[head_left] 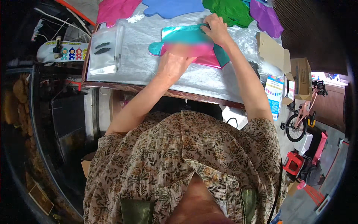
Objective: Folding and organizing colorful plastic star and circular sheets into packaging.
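A shiny flat teal foil piece (179, 33), perhaps an uninflated balloon, lies on the table in front of me. Pink foil (207, 61) shows beneath its near side. My right hand (217, 30) is at the teal piece's far right corner, its fingers curled and pinching the edge. My left hand (175, 65) rests over the near side, where teal and pink meet; a blurred patch hides its fingers. At the far edge lie more flat foil pieces: pink (117, 11), blue (173, 7), green (227, 13) and purple (265, 18).
Clear plastic bags (106, 54) with black marks lie at the table's left. Crumpled clear plastic (248, 44) and an open cardboard flap (274, 52) are at the right. A printed blue-and-white pack (275, 97) stands by the right edge. A pink bicycle (298, 119) stands farther right.
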`<action>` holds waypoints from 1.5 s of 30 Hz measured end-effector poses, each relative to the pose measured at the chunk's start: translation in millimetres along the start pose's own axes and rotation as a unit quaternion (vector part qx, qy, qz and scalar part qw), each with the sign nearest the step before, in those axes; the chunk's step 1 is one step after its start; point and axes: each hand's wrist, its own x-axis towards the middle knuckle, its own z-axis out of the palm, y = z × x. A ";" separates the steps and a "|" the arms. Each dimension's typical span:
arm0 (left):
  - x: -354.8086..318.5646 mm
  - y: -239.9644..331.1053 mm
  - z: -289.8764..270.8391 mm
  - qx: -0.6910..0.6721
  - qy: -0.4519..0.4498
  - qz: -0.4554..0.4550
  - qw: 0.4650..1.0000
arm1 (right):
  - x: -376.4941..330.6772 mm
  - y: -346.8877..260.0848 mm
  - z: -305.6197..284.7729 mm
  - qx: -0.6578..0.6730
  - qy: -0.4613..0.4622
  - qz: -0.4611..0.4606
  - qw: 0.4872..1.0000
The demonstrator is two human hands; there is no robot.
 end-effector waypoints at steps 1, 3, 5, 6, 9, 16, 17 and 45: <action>0.2 1.2 0.2 -0.001 -0.001 0.002 1.000 | 0.1 2.6 -0.6 0.004 0.008 -0.012 1.000; -0.9 0.6 0.0 0.000 0.001 0.000 1.000 | 2.1 -3.2 -6.7 0.010 0.015 -0.030 0.999; -1.2 0.2 0.7 -0.004 0.004 -0.002 1.000 | 4.2 -5.8 -16.4 0.130 -0.001 0.005 0.992; -1.5 -0.2 1.0 -0.006 0.004 -0.003 1.000 | 4.8 -7.7 -20.1 0.189 -0.010 0.022 0.982; -1.6 0.1 1.5 -0.013 0.007 -0.007 1.000 | 2.1 -5.5 -25.3 0.173 -0.008 0.099 0.980; -0.1 -3.9 6.1 -0.029 0.011 -0.017 0.999 | -31.1 -14.2 -27.0 0.328 -0.023 0.114 0.937; -0.8 -5.2 7.1 -0.035 0.015 -0.020 0.999 | -41.4 -23.3 -28.5 0.302 0.003 0.073 0.950; 79.3 -117.9 41.9 -0.064 -0.127 0.096 0.985 | -116.3 -68.4 3.7 0.141 0.033 -0.061 0.988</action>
